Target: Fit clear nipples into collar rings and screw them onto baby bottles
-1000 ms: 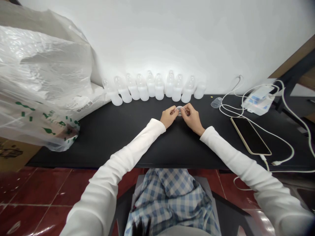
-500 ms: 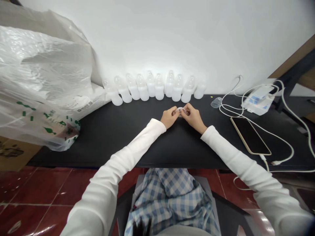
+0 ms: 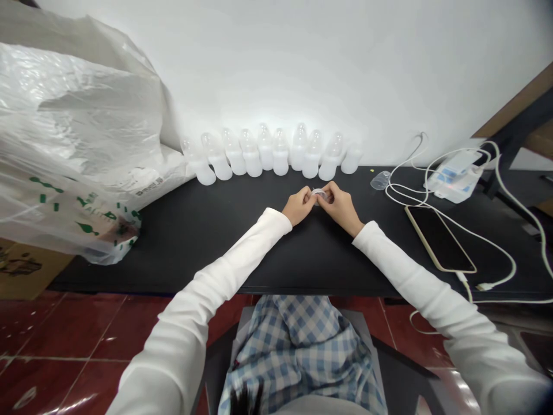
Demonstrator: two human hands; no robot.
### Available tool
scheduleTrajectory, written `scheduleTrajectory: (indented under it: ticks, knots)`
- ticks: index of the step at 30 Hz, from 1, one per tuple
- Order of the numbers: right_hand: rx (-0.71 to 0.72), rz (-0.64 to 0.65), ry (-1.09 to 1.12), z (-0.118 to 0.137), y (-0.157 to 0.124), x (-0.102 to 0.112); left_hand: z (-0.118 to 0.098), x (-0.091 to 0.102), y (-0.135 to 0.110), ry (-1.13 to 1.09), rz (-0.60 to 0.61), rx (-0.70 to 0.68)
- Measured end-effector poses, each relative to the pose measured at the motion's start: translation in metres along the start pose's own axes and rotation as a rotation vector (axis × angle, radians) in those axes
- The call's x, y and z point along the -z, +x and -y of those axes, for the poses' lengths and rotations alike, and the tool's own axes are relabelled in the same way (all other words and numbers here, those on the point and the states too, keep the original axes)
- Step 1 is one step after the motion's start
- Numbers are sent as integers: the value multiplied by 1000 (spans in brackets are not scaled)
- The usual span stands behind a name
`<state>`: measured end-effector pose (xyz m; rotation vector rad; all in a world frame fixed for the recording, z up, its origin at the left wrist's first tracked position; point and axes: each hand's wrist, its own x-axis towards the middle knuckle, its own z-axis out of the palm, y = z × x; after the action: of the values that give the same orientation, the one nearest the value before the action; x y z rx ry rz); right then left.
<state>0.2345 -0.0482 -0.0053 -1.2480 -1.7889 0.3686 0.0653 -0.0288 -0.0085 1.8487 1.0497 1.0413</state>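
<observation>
Both hands are up at mid-table, fingers pinching one small clear plastic ring (image 3: pixel 318 195) between them. Left hand (image 3: pixel 298 206) grips its left edge, right hand (image 3: pixel 339 208) its right edge; fingers hide part of it, exact shape unclear. Ring is off the black table (image 3: pixel 194 259), held just above it, nearer the far side. Past the hands, a row of white plastic baby bottles (image 3: pixel 268 155) stands along the far edge against the wall. Far right: clear plastic cup (image 3: pixel 380 180) lying on its side, near white cables (image 3: pixel 475 230) and a white device (image 3: pixel 453 178). Near right: smartphone (image 3: pixel 438 245), face up. Large plastic bag (image 3: pixel 64 144) with green print sits at left, against the bottles' end.
</observation>
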Motion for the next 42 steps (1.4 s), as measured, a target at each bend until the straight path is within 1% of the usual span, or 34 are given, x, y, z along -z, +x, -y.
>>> scheduleTrajectory:
  ticks: [3, 5, 7, 10, 13, 15, 18, 20, 24, 27, 30, 32, 34, 37, 42]
  knots:
    - [29, -20, -91, -2, 0, 2, -1, -1, -1, 19, 11, -24]
    - [32, -7, -195, 0, -1, 3, -1, -1, -1, 50, 4, -34]
    - [25, 49, -317, 4, -2, 4, -3, -2, -1, 93, -14, -32]
    - [24, 171, -483, 13, -2, 5, -4, -3, -2, 145, -39, -22]
    - [35, 276, -593, 21, -2, 5, -6, -4, -2, 175, -35, -30]
    - [58, 321, -642, 23, -2, 5, -7, -3, -2, 183, -22, -37]
    - [102, 354, -666, 22, -2, 6, -10, -3, -2, 176, -8, -13]
    - [100, 355, -652, 20, -2, 6, -10, -3, -2, 166, -9, -2]
    - [73, 301, -623, 20, -2, 8, -8, -3, -1, 170, -12, -8]
    - [39, 267, -623, 26, -2, 8, -7, -3, -1, 189, -12, 0]
    - [-16, 315, -651, 32, -2, 6, -7, -3, -1, 228, 4, 23]
    - [-13, 355, -689, 33, -2, 4, -8, -2, -1, 259, 13, 33]
    - [35, 381, -738, 30, -3, 1, -9, -2, -1, 279, 17, 33]
    - [146, 397, -782, 21, -3, 0, -9, -2, -2, 300, 25, 32]
    - [278, 390, -723, 8, -1, 5, -8, -2, -1, 336, 33, 13]
